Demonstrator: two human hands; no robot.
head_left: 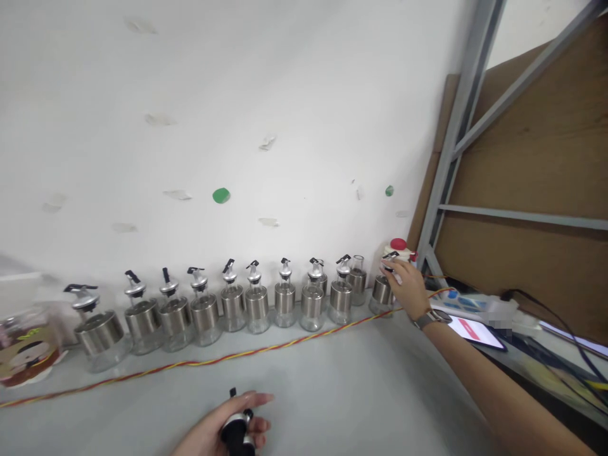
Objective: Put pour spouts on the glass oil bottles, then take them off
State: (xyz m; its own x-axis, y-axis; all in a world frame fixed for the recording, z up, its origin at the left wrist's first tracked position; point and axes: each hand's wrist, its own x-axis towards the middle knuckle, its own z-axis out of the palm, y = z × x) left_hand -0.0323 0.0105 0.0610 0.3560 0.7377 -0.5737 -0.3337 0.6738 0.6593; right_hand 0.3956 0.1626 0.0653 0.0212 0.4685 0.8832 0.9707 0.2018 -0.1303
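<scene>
A row of several glass dispenser bottles [256, 301] with steel collars and black-lever spouts stands along the white wall. My right hand [407, 286] reaches far right and grips the last bottle [380, 290] of the row around its spout and collar. A watch sits on that wrist. Low at the frame's bottom edge, my left hand [228, 427] is closed on a loose spout cap [236, 429] with a black lever, above the grey tabletop [332, 386].
A twisted red-and-yellow cable [213, 361] runs across the table in front of the bottles. A clear jar [26, 348] with a printed label stands at far left. A red-capped white container [399, 248], a phone [475, 330] and a metal-framed wooden shelf [522, 190] are at right.
</scene>
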